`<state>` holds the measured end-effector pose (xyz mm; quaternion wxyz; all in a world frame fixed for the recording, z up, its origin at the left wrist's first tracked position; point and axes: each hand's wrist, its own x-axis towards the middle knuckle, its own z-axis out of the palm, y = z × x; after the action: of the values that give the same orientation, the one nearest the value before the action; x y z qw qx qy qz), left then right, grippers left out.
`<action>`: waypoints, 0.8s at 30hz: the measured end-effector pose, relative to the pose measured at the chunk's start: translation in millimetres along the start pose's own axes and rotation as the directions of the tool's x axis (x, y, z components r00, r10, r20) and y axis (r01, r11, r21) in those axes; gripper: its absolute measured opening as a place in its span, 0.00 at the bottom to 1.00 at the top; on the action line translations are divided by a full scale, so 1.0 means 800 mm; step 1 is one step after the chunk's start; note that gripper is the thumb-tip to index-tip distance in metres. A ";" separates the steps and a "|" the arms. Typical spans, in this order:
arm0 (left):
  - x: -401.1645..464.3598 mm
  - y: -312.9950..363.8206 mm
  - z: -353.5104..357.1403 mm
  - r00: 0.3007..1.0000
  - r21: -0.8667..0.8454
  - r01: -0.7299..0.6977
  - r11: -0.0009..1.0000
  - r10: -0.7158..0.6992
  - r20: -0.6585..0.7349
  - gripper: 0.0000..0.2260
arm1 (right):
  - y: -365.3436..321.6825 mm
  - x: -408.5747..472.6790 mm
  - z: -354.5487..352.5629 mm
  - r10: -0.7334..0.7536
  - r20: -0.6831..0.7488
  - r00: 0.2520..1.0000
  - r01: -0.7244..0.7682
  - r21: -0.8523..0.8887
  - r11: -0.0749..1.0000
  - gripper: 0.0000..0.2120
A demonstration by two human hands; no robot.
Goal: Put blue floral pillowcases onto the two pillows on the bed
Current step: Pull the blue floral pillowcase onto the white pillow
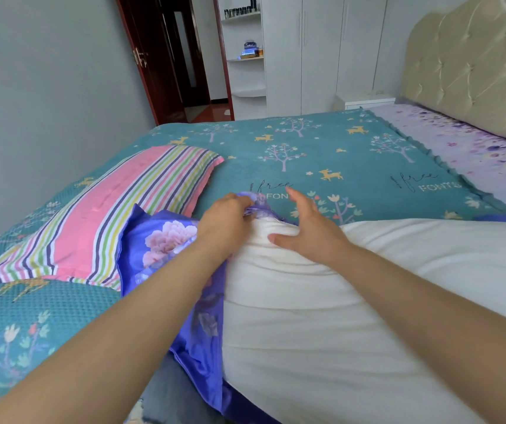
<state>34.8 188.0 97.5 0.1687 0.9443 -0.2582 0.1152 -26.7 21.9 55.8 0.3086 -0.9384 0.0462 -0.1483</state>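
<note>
Here, left hand point(225, 221) pinching blue floral pillowcase point(159, 240), right hand point(309, 231) spread, fingers resting on white pillow point(352, 316)

Two pillows, one white point(352, 301) and one striped point(104, 215), one blue floral pillowcase point(159, 240), one bed point(322, 148), two hands.

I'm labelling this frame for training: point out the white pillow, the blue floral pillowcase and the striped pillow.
white pillow point(352, 301): head view, bare middle.
blue floral pillowcase point(166, 237): head view, pink flower print.
striped pillow point(104, 215): head view, pink centre band.
</note>
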 end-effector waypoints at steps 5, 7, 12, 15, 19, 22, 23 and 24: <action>-0.013 0.056 0.019 0.995 -0.121 0.042 0.992 -0.052 -0.080 0.10 | -0.004 0.016 0.004 -0.076 0.028 0.997 0.075 0.022 0.997 0.42; -0.017 0.072 0.027 0.995 -0.398 0.097 0.912 -0.093 0.030 0.11 | 0.008 0.016 0.017 -0.044 -0.041 0.998 0.045 0.034 0.998 0.37; -0.043 0.079 0.049 0.975 -0.375 0.087 0.923 -0.002 0.223 0.08 | 0.038 0.018 0.030 0.064 0.023 0.998 -0.067 0.159 0.985 0.38; -0.037 0.040 0.040 0.998 -0.072 0.000 0.997 0.004 0.064 0.15 | 0.039 0.023 0.026 0.072 0.119 0.990 -0.100 0.249 0.963 0.36; -0.023 0.012 0.022 0.985 0.087 -0.009 0.996 0.024 -0.171 0.16 | 0.026 0.018 0.021 0.071 0.022 0.997 -0.071 -0.015 0.997 0.32; -0.019 0.030 0.022 0.966 0.040 -0.083 0.996 0.090 -0.242 0.12 | 0.011 0.013 0.027 -0.008 -0.130 0.992 -0.021 -0.218 0.976 0.29; -0.019 0.039 0.024 0.965 0.003 -0.086 0.996 0.084 -0.247 0.12 | 0.008 0.011 0.027 -0.032 -0.151 0.988 -0.004 -0.237 0.972 0.29; -0.020 0.046 0.026 0.966 -0.055 -0.080 0.995 0.064 -0.251 0.12 | 0.007 0.009 0.028 -0.065 -0.164 0.984 0.024 -0.241 0.970 0.29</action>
<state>4.4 157.4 82.9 0.2256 0.9065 -0.2727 0.2303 -12.8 28.9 37.1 0.1854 -0.9532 0.0688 -0.2286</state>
